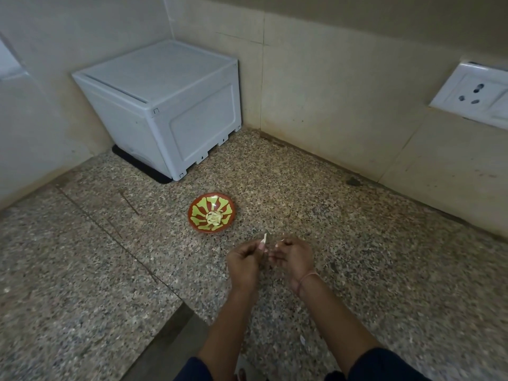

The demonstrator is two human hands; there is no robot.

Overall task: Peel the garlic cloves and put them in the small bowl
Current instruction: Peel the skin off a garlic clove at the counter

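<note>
A small red-brown bowl [204, 226] with a green-yellow petal pattern sits on the speckled granite counter [357, 257]. Several pale peeled garlic cloves [214, 218] lie in its middle. Just in front of the bowl, my left hand [243, 264] pinches a thin white strip of garlic skin [264, 238] that sticks up from its fingertips. My right hand [295, 257] is close beside it with fingers curled round something small and pale; the clove itself is mostly hidden by the fingers.
A white plastic box [165, 105] stands on a black mat in the back corner. Tiled walls close in at the left and back. A white wall socket [472, 94] is at the right. The counter's front edge drops off at lower left.
</note>
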